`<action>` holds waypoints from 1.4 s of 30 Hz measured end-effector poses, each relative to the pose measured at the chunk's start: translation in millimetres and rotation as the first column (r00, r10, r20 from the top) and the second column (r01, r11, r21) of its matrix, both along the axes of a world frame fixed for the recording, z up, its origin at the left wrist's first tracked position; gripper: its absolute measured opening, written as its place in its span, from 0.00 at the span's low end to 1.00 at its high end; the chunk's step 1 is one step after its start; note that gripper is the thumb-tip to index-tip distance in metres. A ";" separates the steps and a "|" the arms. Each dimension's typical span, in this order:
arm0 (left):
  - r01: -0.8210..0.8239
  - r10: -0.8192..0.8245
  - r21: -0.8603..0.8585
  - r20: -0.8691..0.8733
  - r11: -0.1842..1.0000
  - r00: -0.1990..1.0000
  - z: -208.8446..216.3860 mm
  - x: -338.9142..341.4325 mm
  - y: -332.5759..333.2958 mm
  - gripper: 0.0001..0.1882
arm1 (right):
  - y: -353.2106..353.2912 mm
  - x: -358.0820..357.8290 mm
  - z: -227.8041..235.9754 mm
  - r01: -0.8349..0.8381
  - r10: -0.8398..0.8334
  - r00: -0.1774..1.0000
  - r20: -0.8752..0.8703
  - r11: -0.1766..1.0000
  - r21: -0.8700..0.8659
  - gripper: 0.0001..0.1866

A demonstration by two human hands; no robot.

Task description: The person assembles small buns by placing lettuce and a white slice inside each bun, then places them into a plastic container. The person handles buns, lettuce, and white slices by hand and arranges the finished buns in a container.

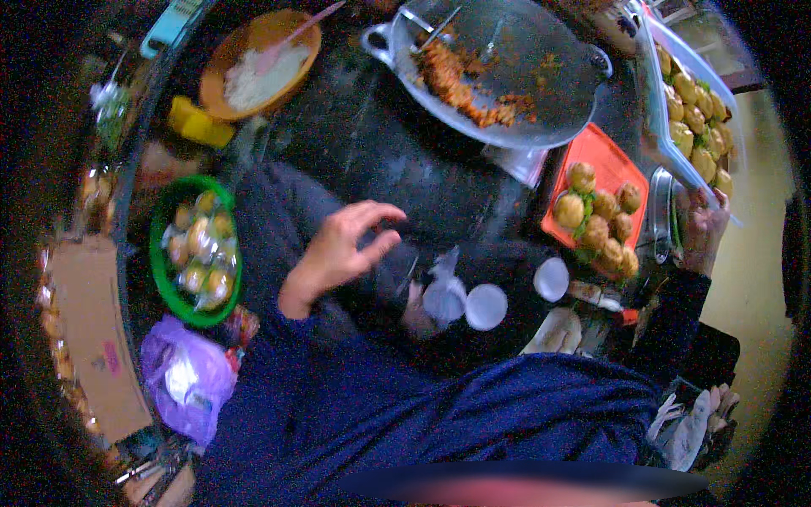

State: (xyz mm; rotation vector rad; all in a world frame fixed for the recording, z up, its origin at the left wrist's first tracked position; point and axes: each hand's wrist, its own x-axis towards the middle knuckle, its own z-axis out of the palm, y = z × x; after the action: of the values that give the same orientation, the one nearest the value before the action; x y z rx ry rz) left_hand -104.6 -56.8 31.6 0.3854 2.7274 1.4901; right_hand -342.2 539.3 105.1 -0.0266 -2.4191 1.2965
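Observation:
My left hand hovers over my lap, palm turned right, thumb and fingers apart, with nothing in it. At the far right, my right hand is at the lower corner of a clear plastic tub holding several round yellow-brown balls and bits of green. Blur hides whether its fingers grip the tub. Beside that hand sits a metal bowl with a thin green strip in it. Left of the bowl, an orange tray carries several round golden-brown balls with green leaves between them.
Ahead stands a large metal wok with orange-brown crumbly food and utensils. An orange bowl of white stuff, a yellow object, a green basket of wrapped balls and a purple bag line the left. White round pieces lie near my lap.

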 end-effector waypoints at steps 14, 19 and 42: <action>-0.695 0.726 0.247 -0.059 0.676 0.685 53.9 142.6 -158.8 0.44 | -370.9 289.3 -46.6 0.276 0.654 0.650 0.388 0.272 -0.922 0.12; -0.704 0.702 0.048 0.044 0.709 0.711 54.4 197.1 -194.3 0.29 | -405.4 308.8 -72.0 0.197 0.796 0.392 0.462 0.418 -0.887 0.16; -0.589 0.396 -0.569 -0.437 0.573 0.808 64.4 163.2 -155.6 0.23 | -418.7 305.2 -79.2 -0.556 0.630 0.690 0.356 0.777 -0.295 0.36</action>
State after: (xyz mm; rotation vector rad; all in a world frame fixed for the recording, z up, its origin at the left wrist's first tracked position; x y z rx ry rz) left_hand 58.6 -212.4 96.1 -0.2743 3.5185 0.3004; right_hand -37.0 120.7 25.9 0.5327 -2.8142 1.9585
